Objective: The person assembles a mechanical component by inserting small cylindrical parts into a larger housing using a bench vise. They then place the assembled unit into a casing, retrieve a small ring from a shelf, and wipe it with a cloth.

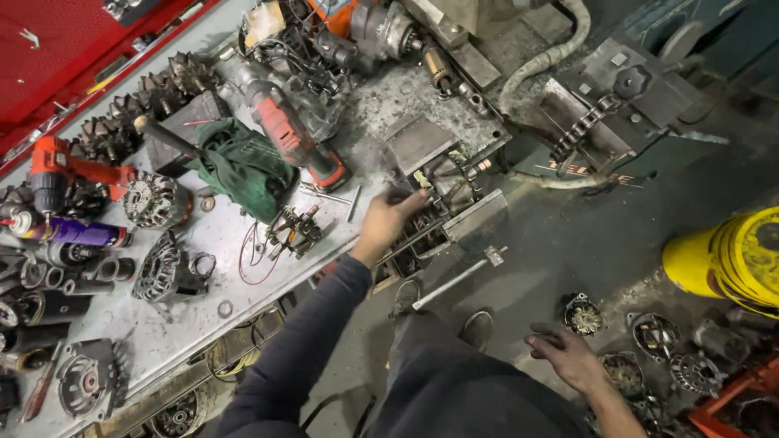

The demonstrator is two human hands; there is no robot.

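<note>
We see the left hand [388, 217] reaching onto the bench vise [442, 212] at the bench's [243, 243] right edge, fingers seemingly closed around a part; the vise handle [454, 280] points near-left. The right hand [568, 355] hangs open, empty.

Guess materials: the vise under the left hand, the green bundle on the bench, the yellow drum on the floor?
Vise: bare steel by its look, grey, dull, scuffed flat faces; left hand rests on it. Green bundle: cloth, soft folds and creases. Yellow drum: painted metal or plastic, cannot tell; glossy, with dark worn streaks.
</note>
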